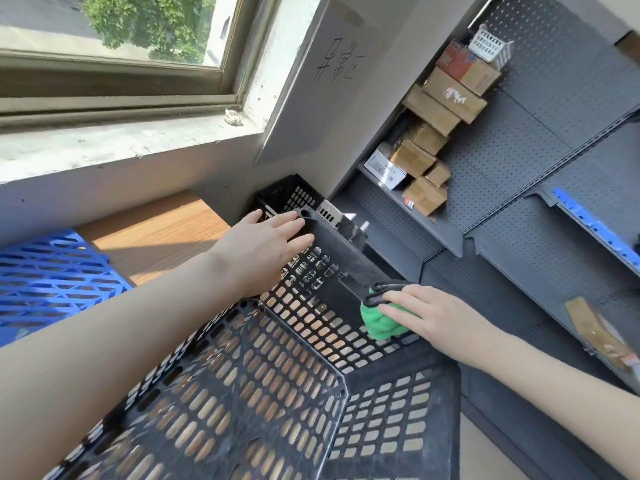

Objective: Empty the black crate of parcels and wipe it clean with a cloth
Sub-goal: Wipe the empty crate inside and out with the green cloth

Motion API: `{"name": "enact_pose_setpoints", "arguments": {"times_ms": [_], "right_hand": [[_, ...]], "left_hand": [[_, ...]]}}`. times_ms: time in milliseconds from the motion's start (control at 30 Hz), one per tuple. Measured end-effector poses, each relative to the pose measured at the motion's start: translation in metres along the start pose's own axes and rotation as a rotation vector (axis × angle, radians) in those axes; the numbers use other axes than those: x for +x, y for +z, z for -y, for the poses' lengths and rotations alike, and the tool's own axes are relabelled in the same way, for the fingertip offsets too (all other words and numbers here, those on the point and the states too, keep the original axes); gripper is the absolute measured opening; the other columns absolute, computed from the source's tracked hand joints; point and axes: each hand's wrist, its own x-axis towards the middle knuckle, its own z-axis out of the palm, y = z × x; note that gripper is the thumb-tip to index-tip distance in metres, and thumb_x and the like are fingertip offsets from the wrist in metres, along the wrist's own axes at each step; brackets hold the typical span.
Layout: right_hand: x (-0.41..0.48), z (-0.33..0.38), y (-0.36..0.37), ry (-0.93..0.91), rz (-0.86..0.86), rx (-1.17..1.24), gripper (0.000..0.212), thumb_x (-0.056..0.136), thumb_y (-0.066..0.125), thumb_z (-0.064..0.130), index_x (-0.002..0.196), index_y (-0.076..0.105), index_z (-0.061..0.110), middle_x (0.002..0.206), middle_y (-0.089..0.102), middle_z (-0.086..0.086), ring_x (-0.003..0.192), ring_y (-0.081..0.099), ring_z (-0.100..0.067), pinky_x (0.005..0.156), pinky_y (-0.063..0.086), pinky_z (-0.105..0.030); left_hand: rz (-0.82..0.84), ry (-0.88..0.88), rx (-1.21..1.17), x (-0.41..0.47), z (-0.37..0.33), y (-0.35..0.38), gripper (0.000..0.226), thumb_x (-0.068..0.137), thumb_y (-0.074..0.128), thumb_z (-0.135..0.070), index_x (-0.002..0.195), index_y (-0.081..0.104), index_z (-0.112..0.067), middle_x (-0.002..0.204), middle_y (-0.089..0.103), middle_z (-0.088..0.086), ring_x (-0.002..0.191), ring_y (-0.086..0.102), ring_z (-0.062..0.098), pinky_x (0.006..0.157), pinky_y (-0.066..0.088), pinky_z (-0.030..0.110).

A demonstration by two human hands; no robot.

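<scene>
The black perforated crate (242, 393) fills the lower middle of the head view; no parcel shows inside it. My left hand (263, 247) lies with straight fingers on the crate's far top corner. My right hand (426, 315) presses a green cloth (379, 323) with a dark edge against the inside of the crate's far wall, just under its rim. Several cardboard parcels (433, 133) sit stacked on a grey shelf at the upper right.
A blue slatted crate (45, 271) lies at the left on the wooden floor (156, 230). A second black crate (287, 195) stands in the corner behind. Grey pegboard shelving (519, 168) runs along the right. A window sill (104, 147) is above.
</scene>
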Motion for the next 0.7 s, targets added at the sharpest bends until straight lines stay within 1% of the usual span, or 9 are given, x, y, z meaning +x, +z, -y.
{"name": "enact_pose_setpoints", "arguments": {"times_ms": [100, 200, 300, 400, 467, 533, 600, 700], "right_hand": [[-0.041, 0.002, -0.007, -0.031, 0.094, 0.0, 0.043, 0.089, 0.037, 0.005, 0.12, 0.065, 0.01, 0.122, 0.063, -0.007, 0.103, 0.059, -0.024, 0.088, 0.054, -0.035], [-0.058, 0.002, -0.014, -0.023, 0.146, 0.028, 0.042, 0.086, 0.04, 0.006, 0.118, 0.066, 0.012, 0.12, 0.064, -0.005, 0.101, 0.059, -0.023, 0.084, 0.055, -0.032], [-0.037, -0.001, -0.015, -0.082, 0.154, 0.029, 0.034, 0.083, 0.06, 0.006, 0.116, 0.063, 0.011, 0.117, 0.063, -0.006, 0.097, 0.061, -0.024, 0.083, 0.055, -0.033], [0.01, -0.004, -0.014, -0.12, 0.09, -0.009, 0.029, 0.082, 0.063, 0.005, 0.111, 0.066, 0.009, 0.113, 0.064, -0.007, 0.094, 0.062, -0.025, 0.086, 0.053, -0.033], [0.047, -0.006, -0.014, -0.122, 0.037, -0.035, 0.027, 0.084, 0.059, 0.004, 0.11, 0.065, 0.007, 0.113, 0.064, -0.008, 0.094, 0.061, -0.025, 0.088, 0.051, -0.034], [0.085, -0.009, -0.015, -0.115, -0.008, -0.08, 0.029, 0.088, 0.046, 0.004, 0.111, 0.064, 0.005, 0.111, 0.063, -0.009, 0.093, 0.059, -0.025, 0.087, 0.05, -0.034], [0.121, -0.014, -0.017, -0.093, -0.05, -0.122, 0.034, 0.09, 0.038, 0.004, 0.113, 0.063, 0.005, 0.109, 0.063, -0.009, 0.093, 0.058, -0.026, 0.084, 0.05, -0.036], [0.153, -0.015, -0.014, -0.03, -0.073, -0.145, 0.028, 0.09, 0.04, 0.002, 0.107, 0.061, 0.006, 0.101, 0.061, -0.007, 0.089, 0.055, -0.026, 0.078, 0.049, -0.038]], "left_hand": [[0.005, 0.001, 0.001, 0.0, 0.0, -0.001, 0.068, 0.095, 0.046, -0.023, 0.154, 0.013, -0.025, 0.163, 0.009, 0.003, 0.151, 0.001, 0.018, 0.119, 0.016, 0.046], [-0.015, 0.016, 0.02, 0.0, -0.001, 0.0, 0.064, 0.094, 0.047, -0.024, 0.152, 0.019, -0.025, 0.162, 0.013, 0.004, 0.151, 0.004, 0.02, 0.119, 0.016, 0.046], [-0.038, 0.033, 0.03, 0.0, -0.001, 0.0, 0.061, 0.094, 0.047, -0.023, 0.151, 0.024, -0.024, 0.161, 0.018, 0.005, 0.15, 0.007, 0.021, 0.119, 0.016, 0.045], [-0.082, 0.048, 0.029, -0.001, -0.003, 0.0, 0.055, 0.094, 0.047, -0.023, 0.147, 0.031, -0.022, 0.158, 0.025, 0.005, 0.149, 0.012, 0.021, 0.117, 0.02, 0.043], [-0.119, 0.043, 0.033, -0.001, -0.002, 0.001, 0.052, 0.092, 0.05, -0.024, 0.142, 0.037, -0.02, 0.155, 0.031, 0.005, 0.148, 0.018, 0.023, 0.115, 0.025, 0.041], [-0.163, 0.038, 0.026, -0.001, -0.001, 0.003, 0.05, 0.089, 0.052, -0.023, 0.139, 0.043, -0.017, 0.151, 0.038, 0.007, 0.145, 0.026, 0.024, 0.111, 0.031, 0.043], [-0.206, 0.045, 0.016, -0.001, 0.001, 0.004, 0.049, 0.085, 0.055, -0.02, 0.134, 0.051, -0.014, 0.145, 0.047, 0.01, 0.141, 0.036, 0.025, 0.106, 0.038, 0.044], [-0.233, 0.059, 0.018, -0.001, 0.002, 0.008, 0.046, 0.079, 0.061, -0.017, 0.124, 0.058, -0.012, 0.135, 0.056, 0.011, 0.135, 0.045, 0.026, 0.099, 0.044, 0.045]]}}
